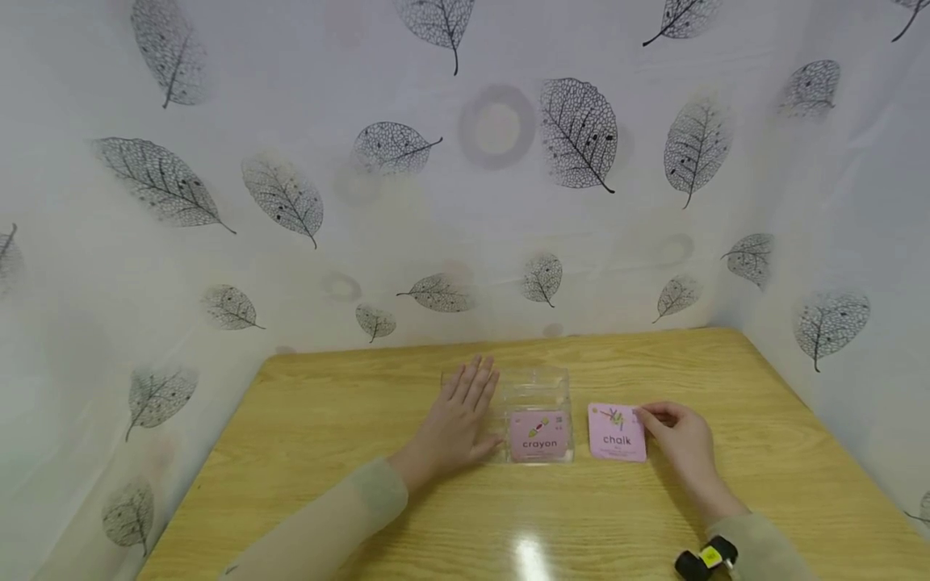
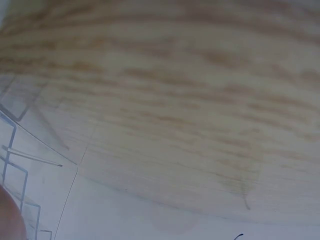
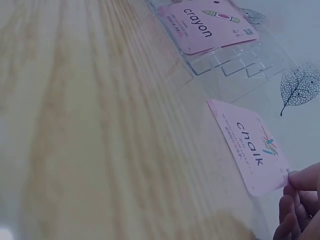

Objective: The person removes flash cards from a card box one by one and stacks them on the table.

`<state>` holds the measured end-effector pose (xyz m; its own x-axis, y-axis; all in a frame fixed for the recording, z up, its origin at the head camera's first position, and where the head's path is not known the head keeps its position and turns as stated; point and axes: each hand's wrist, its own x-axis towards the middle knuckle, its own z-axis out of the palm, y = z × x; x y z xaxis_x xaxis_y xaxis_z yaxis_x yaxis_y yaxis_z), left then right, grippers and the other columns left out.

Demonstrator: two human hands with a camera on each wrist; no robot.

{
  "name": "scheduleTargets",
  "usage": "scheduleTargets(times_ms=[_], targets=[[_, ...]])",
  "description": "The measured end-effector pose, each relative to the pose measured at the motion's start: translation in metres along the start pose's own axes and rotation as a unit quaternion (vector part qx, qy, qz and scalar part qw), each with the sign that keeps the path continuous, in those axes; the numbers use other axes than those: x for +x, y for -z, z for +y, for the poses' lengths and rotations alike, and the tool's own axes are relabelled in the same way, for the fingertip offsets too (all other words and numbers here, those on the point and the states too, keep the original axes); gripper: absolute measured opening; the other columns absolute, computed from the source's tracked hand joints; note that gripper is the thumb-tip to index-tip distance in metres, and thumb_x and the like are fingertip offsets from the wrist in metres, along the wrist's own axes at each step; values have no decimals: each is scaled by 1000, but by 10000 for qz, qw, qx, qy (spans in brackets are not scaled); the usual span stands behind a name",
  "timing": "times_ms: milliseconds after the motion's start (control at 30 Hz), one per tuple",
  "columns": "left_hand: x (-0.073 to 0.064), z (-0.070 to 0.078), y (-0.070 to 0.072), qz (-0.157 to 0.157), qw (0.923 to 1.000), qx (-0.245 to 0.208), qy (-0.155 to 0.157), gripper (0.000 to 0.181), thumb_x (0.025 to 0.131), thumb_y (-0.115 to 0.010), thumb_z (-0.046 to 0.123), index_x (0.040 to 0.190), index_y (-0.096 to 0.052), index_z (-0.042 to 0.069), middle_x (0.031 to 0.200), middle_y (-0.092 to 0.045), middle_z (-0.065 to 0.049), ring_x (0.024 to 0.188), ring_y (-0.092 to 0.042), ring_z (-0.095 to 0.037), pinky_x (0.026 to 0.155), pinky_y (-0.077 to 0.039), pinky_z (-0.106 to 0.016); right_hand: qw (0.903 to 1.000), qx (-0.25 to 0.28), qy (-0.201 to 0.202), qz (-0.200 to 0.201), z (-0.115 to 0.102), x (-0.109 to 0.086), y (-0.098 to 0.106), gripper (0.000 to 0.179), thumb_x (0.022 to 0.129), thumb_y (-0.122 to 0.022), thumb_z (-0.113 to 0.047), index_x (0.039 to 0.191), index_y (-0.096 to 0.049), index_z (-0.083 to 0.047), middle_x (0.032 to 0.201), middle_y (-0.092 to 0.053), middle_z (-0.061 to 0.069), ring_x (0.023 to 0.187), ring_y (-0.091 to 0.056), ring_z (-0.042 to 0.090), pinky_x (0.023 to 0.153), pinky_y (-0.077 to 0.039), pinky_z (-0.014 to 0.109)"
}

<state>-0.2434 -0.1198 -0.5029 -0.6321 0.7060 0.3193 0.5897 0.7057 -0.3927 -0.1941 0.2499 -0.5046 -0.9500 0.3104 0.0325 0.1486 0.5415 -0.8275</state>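
A clear plastic tiered card holder (image 1: 536, 395) stands on the table, with a pink "crayon" card (image 1: 538, 436) in its front slot. Over the holder's left part lies my left hand (image 1: 465, 411), fingers straight and thumb spread out. To the right of the holder, my right hand (image 1: 679, 440) pinches a pink "chalk" card (image 1: 617, 433) by its upper right corner between thumb and fingers. The right wrist view shows this card (image 3: 250, 150) tilted, its printed side showing. Only a bit of a finger (image 2: 10, 217) appears in the left wrist view, beside the transparent steps.
The wood-grain table (image 1: 320, 420) meets a pale cloth backdrop (image 1: 465, 218) with leaf prints behind and on both sides. A black strap with a yellow tag (image 1: 710, 555) is by the right sleeve.
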Motion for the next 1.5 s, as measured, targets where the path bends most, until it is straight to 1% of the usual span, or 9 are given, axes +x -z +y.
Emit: scheduleTargets(times_ms=[100,300,467,600,800,1000,1233,1333,1500], targets=[[1,-1,0,31,10000,13,-7,105,101,-42,72,169,-10,-2,178,-13,-22,166,-17,-39,138,-1,-46,9999,-127,32,-16,-1,2,1,28,102,-70,-17,113,-75,9,98,-76,18,77,-59,4,61,-48,15],[2,-1,1,-49,10000,-34,-10,105,101,-43,72,169,-12,-2,178,-9,-22,166,-14,-38,137,-17,-48,9994,-327,9,-80,-5,2,4,28,101,-70,-17,112,-75,9,97,-77,18,79,-58,9,61,-46,16],[3,-2,3,-69,10000,-31,-31,104,101,-44,72,168,-16,-3,178,-11,-23,166,-17,-39,135,-23,-48,9992,-387,11,-58,-8,2,6,30,101,-72,-18,112,-76,10,97,-77,20,78,-58,9,61,-44,17],[3,-2,3,-80,10000,31,-29,104,101,-43,72,168,-17,-2,178,-12,-23,165,-20,-40,136,-22,-48,9991,-413,18,-8,-7,2,7,30,101,-72,-17,113,-75,10,100,-77,23,77,-57,7,59,-46,17],[2,-1,2,-88,10000,-32,-18,104,101,-45,72,168,-17,-2,178,-11,-23,165,-18,-39,136,-22,-48,9994,-336,20,48,-3,2,6,29,101,-70,-15,115,-75,10,100,-76,23,71,-55,4,55,-48,18],[2,0,2,-40,10000,-19,-20,104,101,-45,72,168,-17,-2,178,-15,-23,165,-19,-39,135,-22,-48,9993,-339,21,123,-1,1,6,28,101,-70,-16,115,-76,8,106,-77,23,75,-55,0,59,-47,16],[1,0,1,-5,10000,33,-3,105,100,-45,72,168,-16,-2,178,-15,-22,166,-18,-38,136,-18,-48,9999,-133,-38,33,-2,2,6,32,103,-69,-19,120,-75,7,112,-77,23,76,-55,-4,59,-50,16],[1,0,0,24,10000,46,-10,105,100,-45,73,168,-17,-2,177,-16,-22,165,-19,-38,136,-19,-47,10000,-49,-10,-29,-4,1,7,33,103,-69,-20,122,-74,7,116,-76,24,77,-54,-8,63,-50,14],[2,0,1,-24,10000,74,-33,104,100,-45,73,168,-19,-2,178,-15,-23,165,-20,-39,135,-23,-48,10000,-5,43,-69,-6,0,6,31,103,-68,-17,123,-72,7,120,-74,26,79,-54,-8,66,-50,12]])
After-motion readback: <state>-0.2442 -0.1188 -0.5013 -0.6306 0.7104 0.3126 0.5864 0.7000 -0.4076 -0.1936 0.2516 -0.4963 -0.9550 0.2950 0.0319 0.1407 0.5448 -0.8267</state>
